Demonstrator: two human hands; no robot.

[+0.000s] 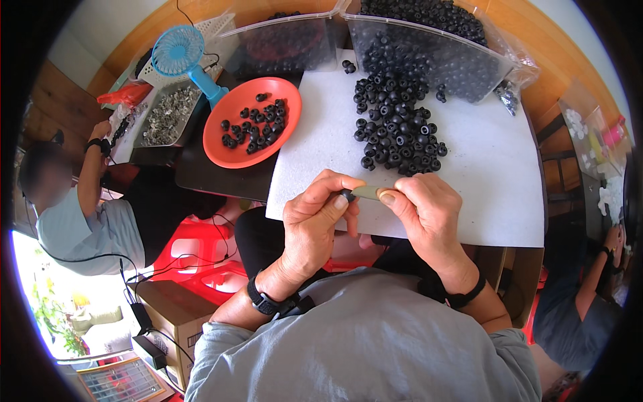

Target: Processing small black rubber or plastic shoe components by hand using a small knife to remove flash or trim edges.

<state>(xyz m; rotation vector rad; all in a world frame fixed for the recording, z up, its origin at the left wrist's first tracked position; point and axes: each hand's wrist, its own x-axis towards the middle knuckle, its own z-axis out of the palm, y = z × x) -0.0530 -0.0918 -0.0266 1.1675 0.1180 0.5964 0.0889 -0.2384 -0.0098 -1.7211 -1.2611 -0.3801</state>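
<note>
Over the near edge of a white sheet (pixel 315 144), my left hand (pixel 311 213) pinches a small round black part (pixel 347 195) between thumb and fingers. My right hand (pixel 429 211) grips a short flat grey-green blade (pixel 368 193), its handle hidden in the fingers. The blade's tip meets the black part, or lies right beside it; I cannot tell which. A heap of similar black parts (pixel 395 134) spreads on the sheet just beyond my hands. To the left, an orange-red plate (pixel 216 144) holds several more of them.
Two clear plastic bins (pixel 429 57) (pixel 281 50) of black parts stand at the back. A blue fan (pixel 179 52) and a metal tray (pixel 144 137) of small shiny pieces sit at the left. One person (pixel 94 214) works at left, another (pixel 569 295) at right.
</note>
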